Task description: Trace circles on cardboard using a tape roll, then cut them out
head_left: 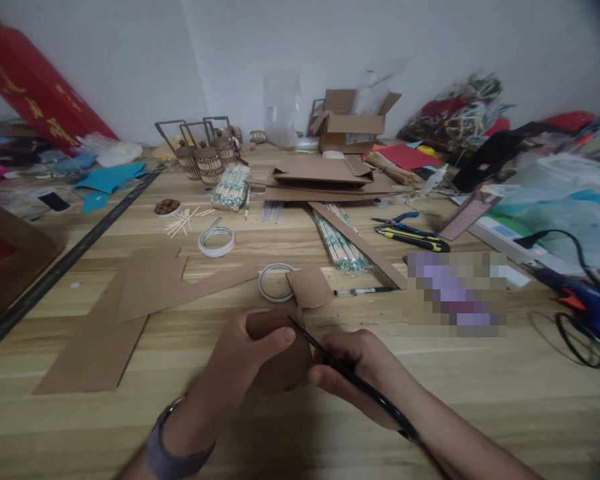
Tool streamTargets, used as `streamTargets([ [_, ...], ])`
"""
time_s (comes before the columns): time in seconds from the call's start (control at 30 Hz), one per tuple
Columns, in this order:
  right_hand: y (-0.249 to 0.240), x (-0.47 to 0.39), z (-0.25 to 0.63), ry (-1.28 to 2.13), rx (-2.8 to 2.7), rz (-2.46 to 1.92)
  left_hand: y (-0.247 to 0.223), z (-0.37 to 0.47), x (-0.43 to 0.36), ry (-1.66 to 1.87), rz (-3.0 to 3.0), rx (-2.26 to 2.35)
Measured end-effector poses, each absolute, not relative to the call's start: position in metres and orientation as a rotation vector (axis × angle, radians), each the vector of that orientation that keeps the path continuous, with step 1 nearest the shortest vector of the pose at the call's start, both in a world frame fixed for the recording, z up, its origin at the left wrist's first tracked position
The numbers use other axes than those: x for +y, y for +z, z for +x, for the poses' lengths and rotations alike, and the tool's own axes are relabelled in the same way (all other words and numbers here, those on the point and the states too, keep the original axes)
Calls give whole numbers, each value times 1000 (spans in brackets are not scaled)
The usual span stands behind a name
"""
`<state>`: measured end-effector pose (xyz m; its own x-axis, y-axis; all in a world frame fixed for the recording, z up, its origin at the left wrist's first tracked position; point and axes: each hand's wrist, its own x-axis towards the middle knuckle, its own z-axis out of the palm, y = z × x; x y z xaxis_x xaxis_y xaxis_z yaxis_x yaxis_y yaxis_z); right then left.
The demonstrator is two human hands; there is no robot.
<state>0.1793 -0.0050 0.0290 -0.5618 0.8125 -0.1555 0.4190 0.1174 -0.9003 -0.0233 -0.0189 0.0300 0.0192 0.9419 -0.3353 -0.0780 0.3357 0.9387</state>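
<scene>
Presently, we find both hands at work over the wooden surface (pixel 530 413), low in the head view. The left hand (pixel 250 347) is partly curled and pinches a dark cardboard piece (pixel 280 370), its thumb lying along the upper face and its other fingers largely hidden from us. A grey wristband (pixel 177 453) sits on that arm. The right hand (pixel 363 373) is wrapped around a black pointed tool (pixel 375 393), whose exact type we cannot confirm; its tip lies at the upper edge of the cardboard piece, near the left thumb. We place this piece between the two hands, at the near middle of the surface.

Just beyond it we record a rounded cardboard cutout (pixel 311 288), with a slim tape roll (pixel 263 291) directly at its left and a black pen (pixel 367 291) at its right. A thicker tape roll (pixel 217 252) lies farther back. To the left, we note overlapping cardboard sheets (pixel 93 340). Farther right, pliers (pixel 407 217) lie just behind a yellow-and-black cutter (pixel 413 239). Toward the back, we observe small lidded baskets (pixel 210 167) and an open carton (pixel 353 125) near the wall.
</scene>
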Motion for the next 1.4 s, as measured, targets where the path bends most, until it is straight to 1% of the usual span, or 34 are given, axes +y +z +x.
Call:
streamTargets([
  [0.23, 28, -5, 181, 1463, -2032, -1209, 32, -24, -17, 962, 902, 1365],
  [0.6, 18, 2, 184, 1693, -1925, -1189, 30, -27, -12, 904, 990, 1410],
  [0.8, 16, 7, 190, 1834, -1851, -1115, 25, -25, -11, 876, 1005, 1337],
  [1.13, 21, 11, 190, 1910, -1829, -1013, 20, -23, -12, 881, 991, 1323],
  [1.4, 23, 9, 187, 1882, -1827, -1069, 22, -23, -12, 908, 969, 1350],
])
